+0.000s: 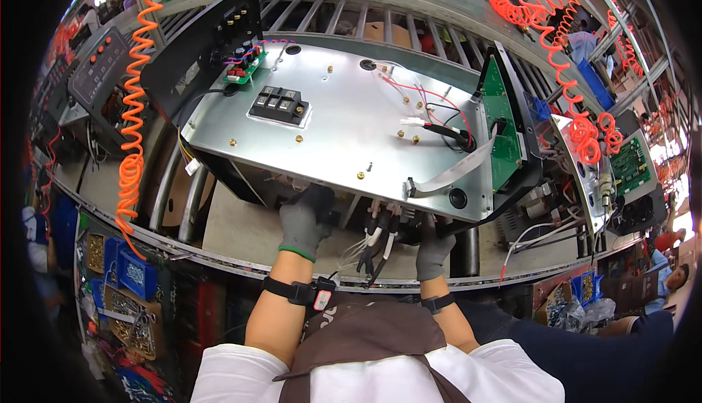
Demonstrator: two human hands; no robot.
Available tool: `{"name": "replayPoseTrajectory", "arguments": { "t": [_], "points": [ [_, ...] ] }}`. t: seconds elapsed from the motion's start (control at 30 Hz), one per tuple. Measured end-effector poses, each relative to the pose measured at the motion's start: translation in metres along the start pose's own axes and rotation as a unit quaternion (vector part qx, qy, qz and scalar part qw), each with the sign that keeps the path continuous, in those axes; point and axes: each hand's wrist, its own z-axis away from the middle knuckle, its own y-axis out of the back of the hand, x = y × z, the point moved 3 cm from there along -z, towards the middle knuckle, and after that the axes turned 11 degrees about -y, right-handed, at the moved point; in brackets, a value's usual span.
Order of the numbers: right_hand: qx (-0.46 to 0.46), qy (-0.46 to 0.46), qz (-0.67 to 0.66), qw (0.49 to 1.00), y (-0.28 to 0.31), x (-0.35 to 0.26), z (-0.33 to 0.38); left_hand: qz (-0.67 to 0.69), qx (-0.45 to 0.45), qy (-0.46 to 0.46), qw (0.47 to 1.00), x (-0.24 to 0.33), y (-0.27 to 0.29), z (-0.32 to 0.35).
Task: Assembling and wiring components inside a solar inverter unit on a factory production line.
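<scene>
A large machine chassis with a bare metal deck lies across the bench in front of me. My left hand, in a grey glove with a green cuff, reaches in under the deck's near edge; its fingers are hidden in shadow. My right hand, also gloved, goes under the same edge farther right, with its fingertips out of sight. Between the hands hangs a bundle of cables with black and white sleeves. On the deck sit a black terminal module and a grey ribbon cable running to an upright green circuit board.
Orange coiled air hoses hang at left and right. More chassis units stand on both sides, one with a green board. Blue bins of screws sit below the bench edge. Rollers run behind; co-workers are beyond.
</scene>
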Motion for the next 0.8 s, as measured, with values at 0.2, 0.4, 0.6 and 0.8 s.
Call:
{"name": "replayPoseTrajectory", "arguments": {
  "t": [0.2,0.4,0.6,0.8],
  "points": [
    [-0.004,-0.011,0.001,1.000,0.004,0.011,-0.004,0.037,-0.068,0.032,0.997,-0.023,-0.007,0.006],
    [0.004,0.001,0.042,0.999,0.004,0.009,-0.007,0.621,-0.008,0.223,0.751,-0.045,-0.026,0.011],
    [0.004,0.020,0.037,0.999,0.005,0.004,-0.004,0.034,-0.169,0.048,0.984,-0.002,0.015,-0.008],
    [-0.007,0.015,0.027,0.999,0.007,0.014,-0.010,0.532,0.277,0.388,0.700,-0.021,-0.038,0.000]
  ]
}}
